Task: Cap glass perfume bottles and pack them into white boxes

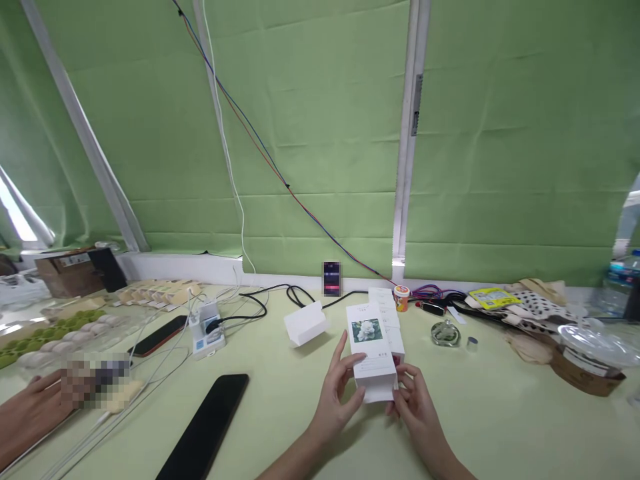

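Note:
A white paper box [371, 357] with a white flower picture stands tilted between my two hands. My left hand [336, 388] is closed on its left side, thumb at the lower front edge and fingers across the face. At the lower right corner, my right hand [414, 403] pinches the box's edge. Just behind the box is a row of similar white boxes [384, 301], partly hidden. Left of it lies another white carton piece [307, 325]. To the right sit a round glass bottle [445, 334] and a small silver cap [472, 344].
A black phone [207, 427] lies at front left, near a power strip [206, 333] with cables. Another person's hand [45, 400] rests at far left by egg cartons [75, 333]. A small phone [331, 279] leans at the back. A plastic-lidded bowl [587, 363] stands right.

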Demonstrator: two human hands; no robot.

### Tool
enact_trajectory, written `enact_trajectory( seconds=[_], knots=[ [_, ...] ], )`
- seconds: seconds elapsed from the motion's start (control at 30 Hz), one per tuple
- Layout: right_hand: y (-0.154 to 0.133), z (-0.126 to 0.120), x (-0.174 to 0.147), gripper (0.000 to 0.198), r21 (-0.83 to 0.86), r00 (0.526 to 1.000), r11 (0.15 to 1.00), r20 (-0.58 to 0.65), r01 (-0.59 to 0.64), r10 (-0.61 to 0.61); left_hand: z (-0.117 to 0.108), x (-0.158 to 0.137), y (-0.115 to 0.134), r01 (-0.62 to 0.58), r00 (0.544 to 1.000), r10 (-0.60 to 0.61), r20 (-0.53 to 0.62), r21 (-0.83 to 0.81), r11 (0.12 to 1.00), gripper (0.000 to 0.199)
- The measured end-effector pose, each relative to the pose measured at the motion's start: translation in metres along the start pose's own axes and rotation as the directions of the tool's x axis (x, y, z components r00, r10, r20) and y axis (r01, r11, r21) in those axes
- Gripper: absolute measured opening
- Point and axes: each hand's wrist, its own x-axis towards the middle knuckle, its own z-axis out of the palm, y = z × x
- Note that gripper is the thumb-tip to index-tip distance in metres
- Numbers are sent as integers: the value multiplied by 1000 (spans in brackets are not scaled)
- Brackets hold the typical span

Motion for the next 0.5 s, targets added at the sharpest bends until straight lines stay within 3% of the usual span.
enact_trajectory(
  seconds=[0.5],
  knots=[
    [-5,-3,2,36,-10,1000,1000,7,-18,18,0,0,5,-18,999,16,35,68,998,42]
  ],
)
